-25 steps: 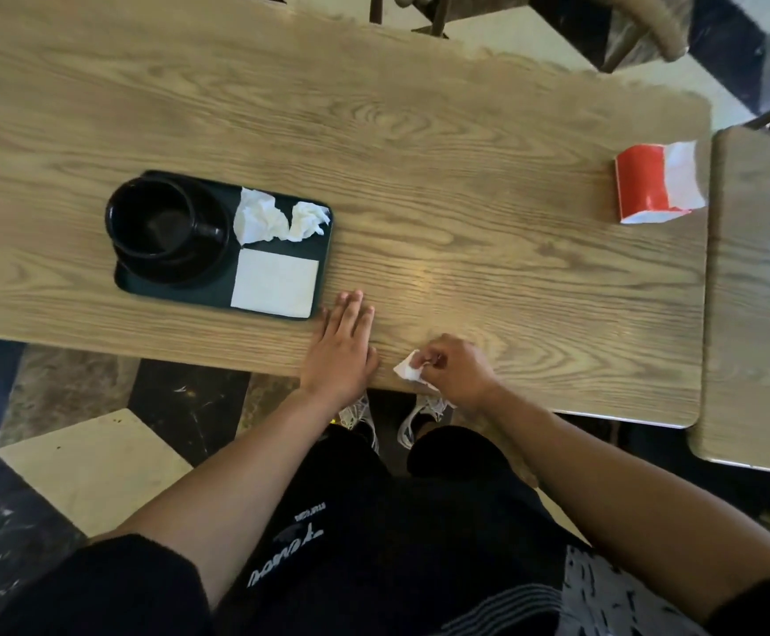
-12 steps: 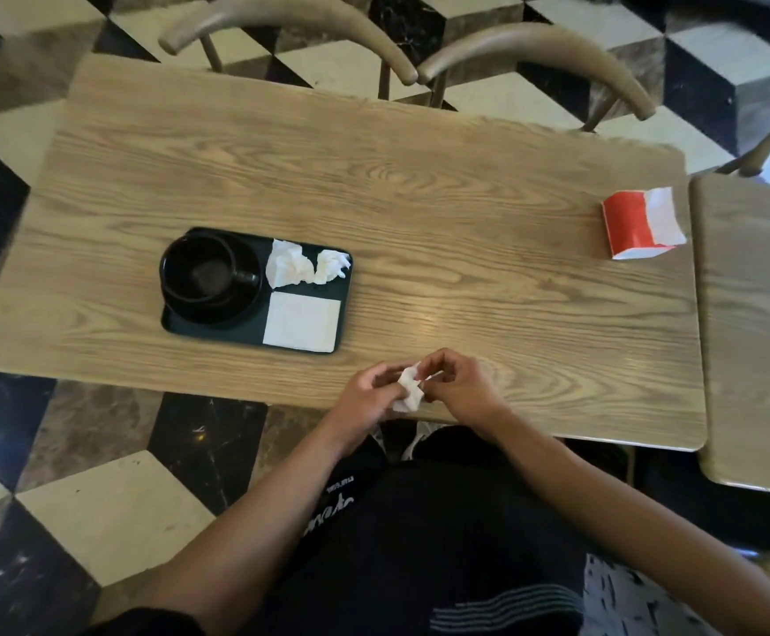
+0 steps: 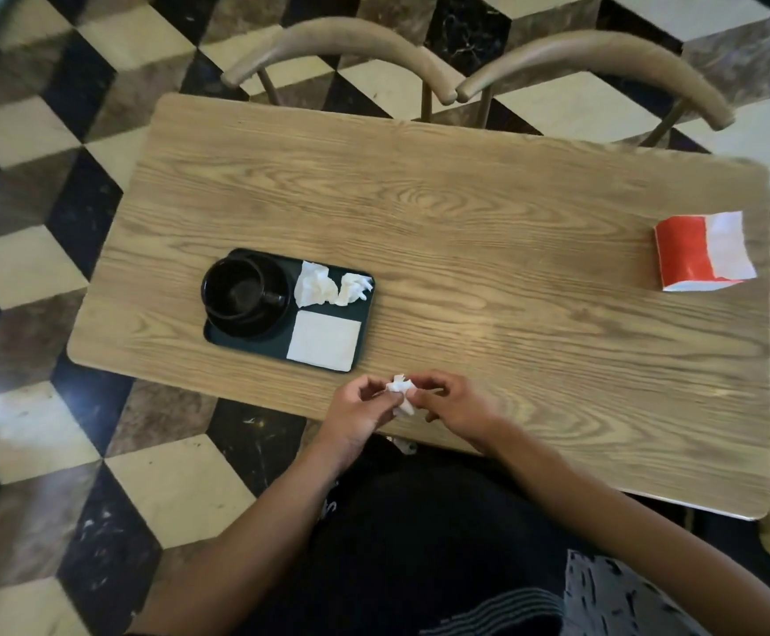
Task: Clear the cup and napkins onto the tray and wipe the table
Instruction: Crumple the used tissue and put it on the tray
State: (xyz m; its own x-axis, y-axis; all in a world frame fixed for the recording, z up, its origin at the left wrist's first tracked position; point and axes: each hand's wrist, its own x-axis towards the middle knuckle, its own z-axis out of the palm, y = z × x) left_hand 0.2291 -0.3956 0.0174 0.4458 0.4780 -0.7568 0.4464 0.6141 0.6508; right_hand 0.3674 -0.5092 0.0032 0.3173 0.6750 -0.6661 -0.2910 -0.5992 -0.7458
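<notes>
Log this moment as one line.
both hands: left hand, right hand pinch wad | cup, napkins: on tray

A floor of cream, black and brown marble cube-pattern tiles (image 3: 176,493); beyond the hands, two curved-back tan wooden chairs (image 3: 342,43) (image 3: 594,52).

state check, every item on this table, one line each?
cup: upright on tray, looks empty
tray: on table, loaded
crumpled napkins: on tray
flat napkin: on tray
small napkin wad: pinched by both hands
left hand: gripping wad
right hand: gripping wad
red-and-white pack: on table, far right
</notes>
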